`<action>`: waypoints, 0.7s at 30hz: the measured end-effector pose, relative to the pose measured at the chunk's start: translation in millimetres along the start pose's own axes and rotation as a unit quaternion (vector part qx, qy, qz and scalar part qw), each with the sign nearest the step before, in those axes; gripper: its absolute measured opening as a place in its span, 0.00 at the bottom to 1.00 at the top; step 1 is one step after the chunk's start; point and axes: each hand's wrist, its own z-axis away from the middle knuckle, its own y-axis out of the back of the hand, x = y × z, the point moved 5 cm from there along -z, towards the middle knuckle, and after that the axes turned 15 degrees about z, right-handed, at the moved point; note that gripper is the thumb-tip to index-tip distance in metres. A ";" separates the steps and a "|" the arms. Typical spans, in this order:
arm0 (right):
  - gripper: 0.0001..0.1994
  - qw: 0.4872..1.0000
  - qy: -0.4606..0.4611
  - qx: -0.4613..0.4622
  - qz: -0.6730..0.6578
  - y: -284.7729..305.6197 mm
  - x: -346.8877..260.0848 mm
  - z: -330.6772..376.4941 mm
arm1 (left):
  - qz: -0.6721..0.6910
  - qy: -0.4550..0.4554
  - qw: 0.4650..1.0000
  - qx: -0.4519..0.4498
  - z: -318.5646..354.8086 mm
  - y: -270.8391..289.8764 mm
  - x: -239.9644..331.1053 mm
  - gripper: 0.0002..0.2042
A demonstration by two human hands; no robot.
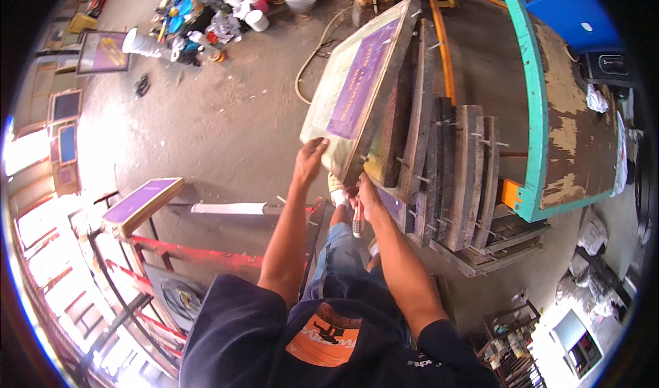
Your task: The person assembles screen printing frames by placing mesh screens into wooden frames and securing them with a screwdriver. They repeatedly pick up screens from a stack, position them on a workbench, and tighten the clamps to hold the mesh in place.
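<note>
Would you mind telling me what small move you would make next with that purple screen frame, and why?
Probably lift the purple screen frame a little further up and away from the stacked frames. The left hand and right hand grip its lower edge, and it is tilted, its right side leaning close against the stack, where pegs stick out and could catch the mesh.

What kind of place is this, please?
Probably a screen-printing workshop. The left hand and right hand grip a framed purple screen, more wooden frames stand stacked beside it, and pots and tubs clutter the concrete floor.
</note>
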 end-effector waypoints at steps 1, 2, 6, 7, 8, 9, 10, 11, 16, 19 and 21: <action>0.27 1.000 0.002 0.006 0.010 2.0 3.3 -5.8 | -0.005 -0.023 1.000 0.001 21.6 -10.8 7.5 0.33; 0.28 1.000 0.003 0.014 0.020 5.1 9.9 -13.7 | -0.009 -0.044 0.999 -0.001 44.9 -23.6 18.0 0.34; 0.28 0.991 0.109 -0.038 0.074 -24.0 -1.0 -35.5 | -0.120 0.045 0.992 -0.002 77.6 -40.4 75.2 0.43; 0.27 0.979 0.139 -0.062 0.138 -42.3 -7.4 -35.6 | -0.188 -0.002 0.981 0.047 61.6 -22.5 56.4 0.45; 0.22 0.975 0.142 -0.074 0.156 -57.0 -15.6 -37.0 | -0.264 0.008 0.964 0.040 55.3 -15.6 77.4 0.44; 0.18 0.955 0.181 -0.090 0.215 -76.8 -32.0 -39.9 | -0.363 -0.050 0.927 0.083 45.6 -0.1 79.6 0.40; 0.18 0.947 0.238 -0.114 0.184 -94.0 -42.9 -42.3 | -0.421 -0.009 0.901 0.107 37.0 13.6 88.0 0.36; 0.18 0.930 0.288 -0.117 0.195 -109.8 -52.7 -31.6 | -0.455 -0.011 0.884 0.111 31.7 26.4 98.1 0.31; 0.19 0.920 0.215 -0.201 0.260 -153.7 -44.4 -42.9 | -0.470 -0.028 0.869 0.152 8.3 105.5 141.7 0.28; 0.18 0.952 0.068 -0.169 0.244 -137.8 8.0 -107.9 | -0.453 -0.088 0.873 0.157 -18.1 169.5 145.8 0.27; 0.19 0.967 0.031 -0.060 0.245 -106.2 58.6 -187.2 | -0.484 -0.076 0.860 0.146 -33.9 201.2 152.3 0.25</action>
